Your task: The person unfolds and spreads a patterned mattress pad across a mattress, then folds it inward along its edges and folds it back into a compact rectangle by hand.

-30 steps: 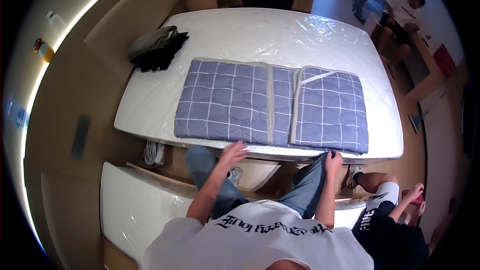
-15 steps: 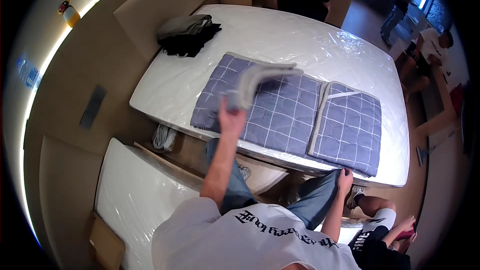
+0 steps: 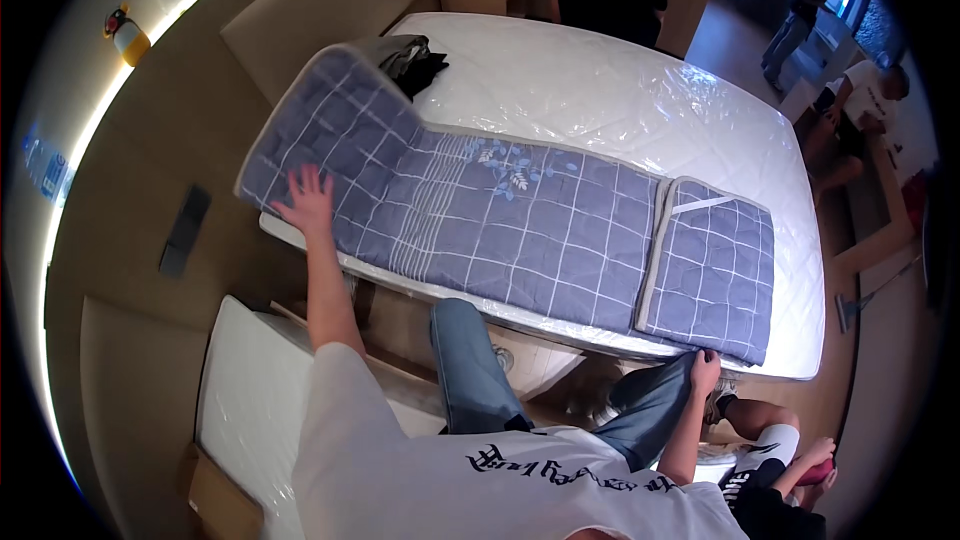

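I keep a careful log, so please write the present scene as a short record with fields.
Left hand: open, fingers spread, at the blanket's left end
Right hand: by the right knee; grip unclear
Blanket: blue-grey checks; left end unfolded, right end folded over
Under blanket: plastic-covered mattress
Behind left end: dark pile of cloth

Lettering appears on the following items. White short-sleeved fabric T-shirt (image 3: 440,485) of the camera wearer: one line of black, ornate blackletter-style characters across the chest, inverted to the view, curved and partly broken by folds. Black fabric shirt (image 3: 775,520) of the person at lower right: bold white block capitals, set at a slant, partly visible. Clear plastic bottle with a blue label (image 3: 45,166) at far left: print too small to read. White fabric T-shirt (image 3: 868,90) of the seated person at upper right: small dark chest marking, illegible.
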`<move>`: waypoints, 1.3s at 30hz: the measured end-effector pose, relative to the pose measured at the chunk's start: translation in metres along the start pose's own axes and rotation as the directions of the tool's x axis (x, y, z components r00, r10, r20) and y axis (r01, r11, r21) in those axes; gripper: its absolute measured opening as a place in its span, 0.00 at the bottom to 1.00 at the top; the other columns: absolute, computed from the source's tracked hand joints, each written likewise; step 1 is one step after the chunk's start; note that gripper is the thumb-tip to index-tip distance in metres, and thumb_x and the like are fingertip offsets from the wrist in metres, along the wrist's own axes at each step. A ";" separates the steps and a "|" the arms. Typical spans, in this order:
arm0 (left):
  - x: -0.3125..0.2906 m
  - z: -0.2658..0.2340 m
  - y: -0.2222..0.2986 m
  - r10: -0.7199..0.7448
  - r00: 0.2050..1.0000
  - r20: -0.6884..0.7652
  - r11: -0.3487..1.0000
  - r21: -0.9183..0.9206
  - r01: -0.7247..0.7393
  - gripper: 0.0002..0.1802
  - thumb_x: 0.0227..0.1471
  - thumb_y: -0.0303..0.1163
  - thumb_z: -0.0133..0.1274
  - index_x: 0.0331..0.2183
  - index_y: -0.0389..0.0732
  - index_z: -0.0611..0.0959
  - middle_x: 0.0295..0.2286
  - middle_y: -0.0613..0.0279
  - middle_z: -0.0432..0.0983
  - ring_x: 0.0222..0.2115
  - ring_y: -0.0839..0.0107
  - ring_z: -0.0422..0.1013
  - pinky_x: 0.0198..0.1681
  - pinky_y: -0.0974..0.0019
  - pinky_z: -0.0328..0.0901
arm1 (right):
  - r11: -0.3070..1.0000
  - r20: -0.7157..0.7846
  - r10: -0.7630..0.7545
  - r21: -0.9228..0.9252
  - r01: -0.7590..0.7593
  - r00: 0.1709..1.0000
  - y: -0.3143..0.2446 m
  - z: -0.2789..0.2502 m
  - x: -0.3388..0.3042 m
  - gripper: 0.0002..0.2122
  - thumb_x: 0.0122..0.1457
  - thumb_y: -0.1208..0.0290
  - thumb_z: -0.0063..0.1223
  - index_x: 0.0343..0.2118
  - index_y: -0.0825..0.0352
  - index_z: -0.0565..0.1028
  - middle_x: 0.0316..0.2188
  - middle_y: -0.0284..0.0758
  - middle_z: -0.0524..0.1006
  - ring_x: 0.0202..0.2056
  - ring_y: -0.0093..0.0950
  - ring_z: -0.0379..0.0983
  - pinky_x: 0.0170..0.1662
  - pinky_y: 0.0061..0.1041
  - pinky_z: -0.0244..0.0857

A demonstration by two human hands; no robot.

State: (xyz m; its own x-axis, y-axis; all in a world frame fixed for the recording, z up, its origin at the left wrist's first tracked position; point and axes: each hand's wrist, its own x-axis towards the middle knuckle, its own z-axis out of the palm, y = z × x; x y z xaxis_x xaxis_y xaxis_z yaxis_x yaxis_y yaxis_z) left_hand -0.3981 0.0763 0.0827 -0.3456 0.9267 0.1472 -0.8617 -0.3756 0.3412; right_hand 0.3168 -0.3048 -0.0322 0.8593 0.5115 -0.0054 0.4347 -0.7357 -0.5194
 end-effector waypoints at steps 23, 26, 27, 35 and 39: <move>-0.315 0.017 -0.310 -0.569 0.758 0.319 -0.498 0.600 -0.626 0.36 0.44 0.47 0.49 0.53 0.43 0.60 0.55 0.44 0.45 0.56 0.48 0.42 0.54 0.39 0.37 | 0.734 0.312 -0.541 -0.277 0.620 0.781 -0.132 0.045 -0.054 0.44 0.31 0.56 0.66 0.56 0.50 0.54 0.57 0.45 0.50 0.58 0.45 0.44 0.53 0.56 0.40; -0.334 0.011 -0.329 -0.579 0.737 0.348 -0.524 0.534 -0.663 0.37 0.44 0.49 0.47 0.54 0.45 0.59 0.56 0.45 0.42 0.57 0.47 0.39 0.54 0.37 0.35 | 0.729 0.231 -0.567 -0.305 0.612 0.791 -0.111 0.066 -0.034 0.38 0.37 0.57 0.63 0.54 0.48 0.58 0.56 0.43 0.54 0.57 0.43 0.48 0.51 0.56 0.46; -0.332 0.008 -0.330 -0.555 0.762 0.333 -0.549 0.541 -0.637 0.38 0.45 0.50 0.46 0.55 0.46 0.58 0.56 0.45 0.42 0.57 0.46 0.38 0.53 0.37 0.35 | 0.737 0.221 -0.560 -0.307 0.602 0.798 -0.110 0.069 -0.025 0.38 0.37 0.57 0.63 0.54 0.48 0.58 0.56 0.43 0.54 0.57 0.43 0.48 0.51 0.56 0.46; -0.332 0.016 -0.332 -0.585 0.738 0.337 -0.566 0.481 -0.669 0.38 0.44 0.47 0.46 0.55 0.44 0.58 0.56 0.45 0.42 0.57 0.47 0.39 0.54 0.38 0.35 | 0.798 0.167 -0.554 0.384 0.464 0.815 -0.081 0.026 0.052 0.14 0.46 0.72 0.52 0.38 0.61 0.73 0.30 0.41 0.75 0.34 0.36 0.72 0.36 0.32 0.64; -0.331 0.014 -0.332 -0.570 0.737 0.362 -0.593 0.439 -0.674 0.38 0.43 0.46 0.47 0.55 0.43 0.58 0.56 0.45 0.42 0.57 0.48 0.39 0.54 0.38 0.35 | 0.659 -0.237 -0.045 0.723 0.207 0.970 -0.087 -0.054 0.118 0.14 0.55 0.64 0.46 0.37 0.71 0.71 0.31 0.35 0.74 0.33 0.24 0.66 0.37 0.23 0.60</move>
State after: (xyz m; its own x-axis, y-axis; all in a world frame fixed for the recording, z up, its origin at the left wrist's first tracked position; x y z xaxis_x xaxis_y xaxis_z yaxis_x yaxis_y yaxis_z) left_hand 0.0079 -0.1062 -0.0661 0.3710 0.8944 0.2497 0.9077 -0.4061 0.1060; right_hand 0.3946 -0.2048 0.0582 0.8781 0.4243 0.2209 0.2697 -0.0576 -0.9612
